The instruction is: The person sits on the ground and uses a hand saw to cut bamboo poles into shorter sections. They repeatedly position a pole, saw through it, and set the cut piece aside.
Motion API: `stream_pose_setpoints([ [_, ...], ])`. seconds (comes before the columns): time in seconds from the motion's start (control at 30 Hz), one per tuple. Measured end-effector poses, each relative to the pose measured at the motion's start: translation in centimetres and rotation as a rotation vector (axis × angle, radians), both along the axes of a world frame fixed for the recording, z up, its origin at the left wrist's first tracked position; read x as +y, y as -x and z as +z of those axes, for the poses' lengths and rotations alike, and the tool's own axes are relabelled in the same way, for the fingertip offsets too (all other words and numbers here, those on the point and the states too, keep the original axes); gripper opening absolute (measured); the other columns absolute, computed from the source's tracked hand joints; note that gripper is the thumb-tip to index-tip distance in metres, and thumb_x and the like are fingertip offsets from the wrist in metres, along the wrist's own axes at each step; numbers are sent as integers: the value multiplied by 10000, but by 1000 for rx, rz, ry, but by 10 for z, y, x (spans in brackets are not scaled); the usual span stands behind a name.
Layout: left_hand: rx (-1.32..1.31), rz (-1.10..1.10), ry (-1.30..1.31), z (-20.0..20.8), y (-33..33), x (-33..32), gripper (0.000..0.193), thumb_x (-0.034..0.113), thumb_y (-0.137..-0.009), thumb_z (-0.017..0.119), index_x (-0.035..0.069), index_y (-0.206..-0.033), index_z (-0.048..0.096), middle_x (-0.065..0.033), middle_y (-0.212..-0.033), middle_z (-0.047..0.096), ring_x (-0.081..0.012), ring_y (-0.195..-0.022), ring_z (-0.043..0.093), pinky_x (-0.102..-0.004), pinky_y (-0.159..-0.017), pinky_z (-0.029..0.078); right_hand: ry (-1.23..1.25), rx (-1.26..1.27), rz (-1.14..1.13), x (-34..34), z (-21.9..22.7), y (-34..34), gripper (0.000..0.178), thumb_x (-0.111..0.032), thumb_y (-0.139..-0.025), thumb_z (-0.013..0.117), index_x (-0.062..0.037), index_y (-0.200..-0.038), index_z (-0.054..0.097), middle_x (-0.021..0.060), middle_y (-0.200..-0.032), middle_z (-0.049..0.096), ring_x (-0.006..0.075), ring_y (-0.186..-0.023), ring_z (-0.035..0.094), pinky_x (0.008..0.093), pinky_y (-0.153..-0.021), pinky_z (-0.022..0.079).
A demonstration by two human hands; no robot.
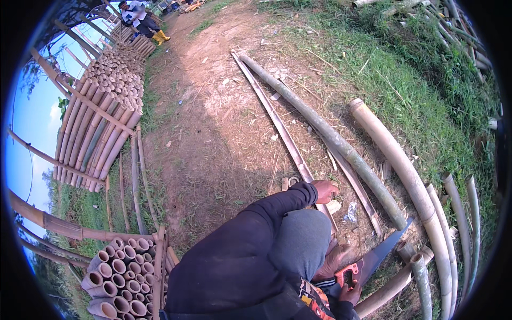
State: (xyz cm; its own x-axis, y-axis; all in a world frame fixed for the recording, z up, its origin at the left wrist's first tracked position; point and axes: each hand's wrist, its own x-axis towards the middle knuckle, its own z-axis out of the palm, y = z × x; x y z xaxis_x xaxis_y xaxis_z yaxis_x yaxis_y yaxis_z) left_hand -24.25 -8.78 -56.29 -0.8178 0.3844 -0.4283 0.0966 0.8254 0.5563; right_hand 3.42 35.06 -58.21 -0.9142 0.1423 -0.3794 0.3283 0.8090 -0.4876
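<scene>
My left hand (324, 191) is closed over the split bamboo pole (285, 133), which lies lengthwise on the ground and passes beneath it. The fingertips are partly hidden. Low in the view, my right hand (349, 293) grips the orange handle of a hand saw (381, 255). The saw's blade points up and to the right, its tip close to the lower end of a long green-grey bamboo pole (336, 141). Between my hands lie a pale wood chip (334, 207) and a scrap of clear plastic (351, 212). My bare foot (332, 261) is beside the saw handle.
Thick bamboo poles (397, 144) lie to the right, with several shorter pieces (421, 282) near the saw. Stacks of cut bamboo tubes (98, 128) (125, 280) stand on the left behind rails. A person in yellow boots (144, 21) sits far off. Grass (384, 74) borders the dirt.
</scene>
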Motion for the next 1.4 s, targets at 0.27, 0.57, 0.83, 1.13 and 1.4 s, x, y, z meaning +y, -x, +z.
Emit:
stream_pose_setpoints([
  [0.27, 89, 112, -116, 87, 17, 1, 452, 224, -800, 710, 85, -1228, 665, -159, -1070, 742, -350, -1011, 713, -455, -900, 554, 73, 94, 6, 6, -23, -5, 378, -219, -818, 727, 25, -1103, 679, 200, -975, 712, 357, -870, 702, 454, -766, 563],
  [0.57, 280, -414, 78, 232, 44, 138, 540, 317, -864, 737, 93, -1333, 593, -198, -1252, 662, -391, -1188, 630, -514, -1008, 498, 146, 215, -104, 57, 12, 14, 306, -166, -839, 731, 9, -1083, 671, 176, -872, 713, 303, -799, 700, 424, -738, 557],
  [0.83, 109, -835, 439, 134, 25, 170, 601, 309, -756, 812, 85, -1295, 672, -207, -1166, 722, -393, -1133, 672, -499, -978, 523, 192, 461, -382, 67, -5, 14, 272, -153, -846, 739, 4, -1058, 675, 141, -829, 697, 264, -771, 677, 393, -736, 546],
  [1.13, 143, -556, 508, 128, 41, 148, 466, 279, -785, 784, 63, -1192, 713, -197, -1133, 740, -386, -1110, 690, -493, -959, 542, 415, 303, -282, 105, -99, 29, 248, -181, -879, 745, 30, -981, 663, 103, -811, 688, 182, -669, 656, 330, -615, 559],
  [1.4, 163, -585, 465, 118, 44, 144, 458, 274, -785, 769, 80, -1197, 715, -185, -1124, 743, -392, -1097, 692, -512, -957, 539, 626, 167, -356, 112, -113, 21, 223, -152, -884, 736, 31, -973, 644, 97, -805, 670, 193, -638, 656, 341, -520, 561],
])
